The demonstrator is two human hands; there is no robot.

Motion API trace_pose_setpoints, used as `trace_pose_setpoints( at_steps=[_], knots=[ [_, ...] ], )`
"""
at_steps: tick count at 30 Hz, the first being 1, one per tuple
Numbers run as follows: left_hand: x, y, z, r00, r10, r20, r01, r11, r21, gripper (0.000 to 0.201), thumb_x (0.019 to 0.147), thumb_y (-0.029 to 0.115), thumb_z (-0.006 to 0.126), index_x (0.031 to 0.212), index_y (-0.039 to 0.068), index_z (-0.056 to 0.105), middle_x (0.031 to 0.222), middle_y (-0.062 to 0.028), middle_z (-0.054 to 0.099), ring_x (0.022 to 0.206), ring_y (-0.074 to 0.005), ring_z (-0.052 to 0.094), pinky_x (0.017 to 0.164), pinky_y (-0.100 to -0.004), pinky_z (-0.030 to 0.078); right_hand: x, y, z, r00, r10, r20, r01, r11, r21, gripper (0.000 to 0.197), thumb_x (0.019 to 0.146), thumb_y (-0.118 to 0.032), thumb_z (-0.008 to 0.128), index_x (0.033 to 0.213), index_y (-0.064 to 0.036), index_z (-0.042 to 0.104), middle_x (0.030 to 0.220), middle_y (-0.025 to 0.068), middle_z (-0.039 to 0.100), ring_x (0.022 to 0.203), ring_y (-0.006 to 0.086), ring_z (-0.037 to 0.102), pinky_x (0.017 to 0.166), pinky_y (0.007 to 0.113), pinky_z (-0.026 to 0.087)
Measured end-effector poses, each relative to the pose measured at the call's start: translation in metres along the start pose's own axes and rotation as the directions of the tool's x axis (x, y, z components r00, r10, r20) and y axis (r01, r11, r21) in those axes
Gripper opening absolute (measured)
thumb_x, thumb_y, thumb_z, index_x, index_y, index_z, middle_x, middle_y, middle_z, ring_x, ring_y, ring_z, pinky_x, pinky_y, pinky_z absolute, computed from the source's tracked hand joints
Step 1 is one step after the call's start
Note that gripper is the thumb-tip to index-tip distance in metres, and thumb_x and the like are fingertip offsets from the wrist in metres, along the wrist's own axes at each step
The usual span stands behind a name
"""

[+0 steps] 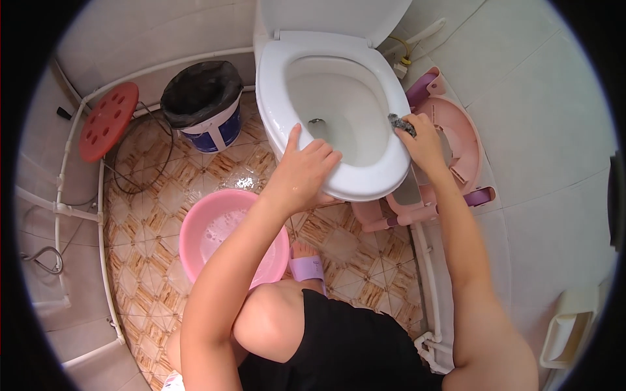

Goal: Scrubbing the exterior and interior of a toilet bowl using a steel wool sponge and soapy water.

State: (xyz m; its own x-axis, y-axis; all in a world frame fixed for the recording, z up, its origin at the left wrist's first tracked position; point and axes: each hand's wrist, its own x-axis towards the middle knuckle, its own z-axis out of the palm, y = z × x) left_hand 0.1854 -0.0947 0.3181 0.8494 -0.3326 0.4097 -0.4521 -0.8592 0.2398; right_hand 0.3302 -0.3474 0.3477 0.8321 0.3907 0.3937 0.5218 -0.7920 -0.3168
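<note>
A white toilet seat (368,174) lies down on the toilet bowl, with its lid (339,14) raised behind. My left hand (306,164) rests on the seat's front left edge, fingers spread over the rim. On the right side of the seat, my right hand (424,140) pinches a dark grey, crumpled cloth-like piece (402,124) against the seat's inner edge. Its exact kind is hard to make out. Below my left forearm stands a pink basin (189,229) of soapy water, partly hidden by the arm.
A bin (207,124) lined with a black bag stands left of the toilet. Beside it, a red perforated stool seat (109,122) leans near white pipes. A pink and purple plastic frame (466,130) stands against the right wall. Wet shine marks the tiled floor (140,225).
</note>
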Motion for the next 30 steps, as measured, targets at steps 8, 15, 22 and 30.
trace_pose_setpoints(
  at_steps=[8,15,22,30],
  knots=[
    [0.000,0.006,-0.003,1.000,0.023,-0.003,-0.023,0.999,0.028,0.078,0.054,0.041,0.086,0.117,0.007,0.056,0.106,-0.0048,0.057,0.112,-0.0222,0.053,0.111,-0.0605,0.022,-0.080,-0.121,0.030,0.976,-0.128,-0.177,0.152,0.980,0.129,0.022,0.078,-0.023,0.071,0.093,-0.0076,0.066,0.094,0.0068,0.056,0.089,0.0283,0.052,0.078,0.040,0.044],
    [0.004,0.013,-0.010,0.997,-0.003,0.078,-0.004,0.995,0.099,0.082,0.051,0.038,0.088,0.119,0.005,0.055,0.113,-0.0082,0.058,0.116,-0.0259,0.052,0.111,-0.0599,0.024,-0.074,-0.037,0.015,0.945,-0.029,-0.326,0.073,0.989,0.125,0.023,0.080,-0.021,0.071,0.095,-0.0042,0.065,0.098,0.0091,0.057,0.094,0.0303,0.052,0.082,0.040,0.043],
    [0.036,0.021,-0.066,0.990,0.072,-0.120,-0.055,0.989,0.140,0.063,0.056,0.034,0.086,0.107,0.007,0.060,0.101,-0.0082,0.064,0.104,-0.0297,0.059,0.103,-0.0501,0.039,-0.064,0.023,-0.008,0.855,0.413,-0.315,-0.199,0.821,0.535,0.024,0.083,-0.017,0.069,0.099,-0.0006,0.061,0.099,0.0131,0.059,0.097,0.0337,0.054,0.086,0.041,0.043],
    [0.116,-0.041,-0.141,0.915,0.248,-0.317,-0.230,0.969,0.094,0.032,0.082,0.022,0.065,0.102,-0.002,0.066,0.084,-0.0117,0.068,0.079,-0.0163,0.064,0.078,-0.0306,0.050,-0.104,-0.123,0.044,0.956,-0.148,-0.254,0.233,0.909,0.345,0.020,0.081,-0.017,0.068,0.100,-0.0086,0.065,0.101,0.0083,0.063,0.097,0.0309,0.059,0.101,0.050,0.040]
  ],
)
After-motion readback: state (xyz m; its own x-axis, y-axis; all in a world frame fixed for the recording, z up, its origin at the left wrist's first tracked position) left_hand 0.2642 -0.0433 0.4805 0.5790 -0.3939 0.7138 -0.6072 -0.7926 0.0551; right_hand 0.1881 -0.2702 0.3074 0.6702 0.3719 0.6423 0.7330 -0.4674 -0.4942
